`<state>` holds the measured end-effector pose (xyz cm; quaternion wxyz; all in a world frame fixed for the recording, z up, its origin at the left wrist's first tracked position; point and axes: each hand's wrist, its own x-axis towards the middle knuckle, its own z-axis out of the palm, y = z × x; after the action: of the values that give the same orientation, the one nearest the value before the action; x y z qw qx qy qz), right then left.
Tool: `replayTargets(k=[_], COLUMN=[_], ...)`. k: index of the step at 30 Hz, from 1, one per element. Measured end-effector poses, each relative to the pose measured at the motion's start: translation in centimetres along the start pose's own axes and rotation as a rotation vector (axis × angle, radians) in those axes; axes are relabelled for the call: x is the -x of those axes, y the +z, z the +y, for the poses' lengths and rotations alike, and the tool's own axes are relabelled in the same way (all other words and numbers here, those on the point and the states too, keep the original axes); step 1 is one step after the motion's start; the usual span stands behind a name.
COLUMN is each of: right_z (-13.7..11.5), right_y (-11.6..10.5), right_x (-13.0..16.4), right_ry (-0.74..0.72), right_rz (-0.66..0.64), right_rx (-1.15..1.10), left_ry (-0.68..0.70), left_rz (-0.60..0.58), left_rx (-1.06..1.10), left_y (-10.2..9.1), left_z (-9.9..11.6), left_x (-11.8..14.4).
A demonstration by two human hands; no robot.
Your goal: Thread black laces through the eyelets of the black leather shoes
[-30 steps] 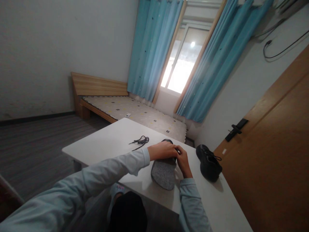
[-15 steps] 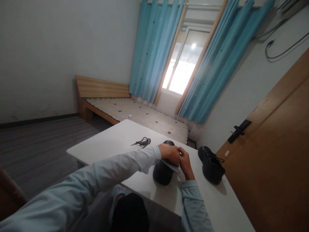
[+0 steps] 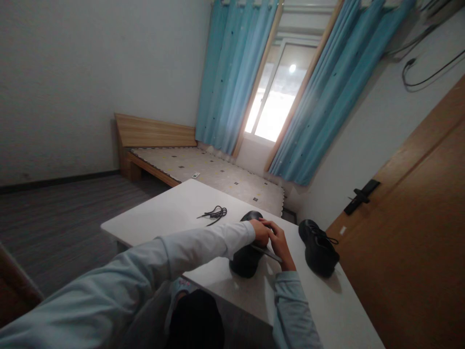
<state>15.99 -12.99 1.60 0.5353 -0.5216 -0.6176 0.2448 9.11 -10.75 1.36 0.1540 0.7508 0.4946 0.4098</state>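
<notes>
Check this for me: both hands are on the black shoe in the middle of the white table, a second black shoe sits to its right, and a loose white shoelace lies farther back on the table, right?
Not quite: the loose shoelace is black, not white, as the head view shows. The rest holds: the left hand and right hand are on the black shoe on the white table, and the second black shoe sits to its right.

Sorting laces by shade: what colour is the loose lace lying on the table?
Black, in the head view: the lace lies on the white table.
</notes>
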Motion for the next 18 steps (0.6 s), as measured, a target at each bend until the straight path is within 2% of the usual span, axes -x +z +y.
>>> replayTargets(k=[8,18], right_z=[-0.6,-0.3], right_y=[0.3,0.8], right_x=[0.1,0.1], right_ry=[0.023,0.052], right_rz=[-0.013,0.020], right_rx=[-0.001,-0.039], left_ry=[-0.166,-0.122], left_rz=[0.130,0.054], left_rx=[-0.312,-0.297], left_y=[2.0,1.0], left_z=[3.2,3.2], left_x=[0.8,0.9])
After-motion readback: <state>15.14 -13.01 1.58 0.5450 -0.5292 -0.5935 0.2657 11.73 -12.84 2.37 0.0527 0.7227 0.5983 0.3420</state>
